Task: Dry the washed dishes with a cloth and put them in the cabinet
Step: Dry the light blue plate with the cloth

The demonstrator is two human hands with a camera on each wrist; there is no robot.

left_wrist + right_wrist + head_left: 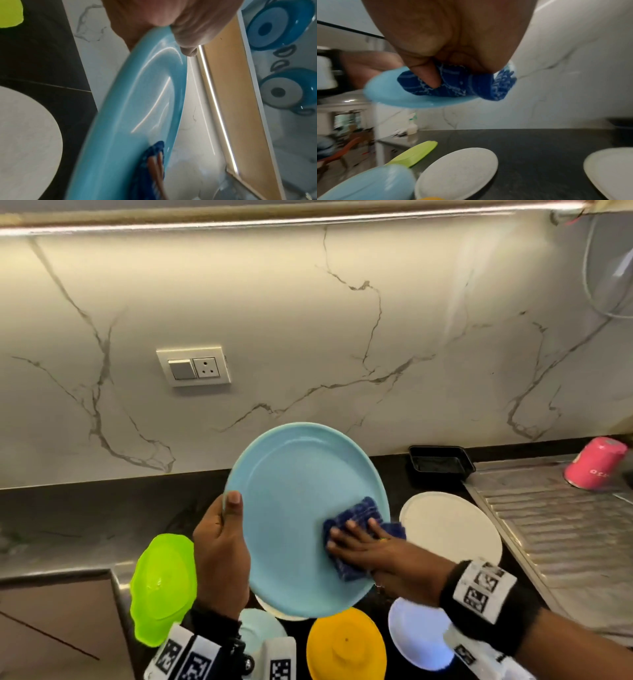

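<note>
Fingers (346,534) of the right hand (373,546) lie nearly straight and slightly spread, pressing a folded dark-blue patterned cloth (356,537) against the face of a round light-blue glazed plate (301,508); the right wrist view shows the thumb tucked under, pinching the cloth over the plate's rim. Opposite those fingers, the left hand (221,546) clamps the plate's far edge, thumb on the face and the other fingers hidden behind it, holding the plate tilted up above the dark stone counter (102,508).

Below both hands wait the other dishes: a lime-green plastic bowl (162,587) turned over just outside the left hand, an upturned yellow bowl (346,642) beneath the plate, a small white plate (418,635) under the right wrist, and a large off-white plate (452,529) just beyond the right fingertips. Farther past it an upturned pink cup (596,463) rests on the ribbed steel drainboard (548,525).

Drying seems to be the step in hand, with the cloth on the plate's right portion only. Next, I judge, the cloth should sweep the remaining face and the back, while the left grip stays firm on a possibly slippery rim. No cabinet door is plainly seen.
</note>
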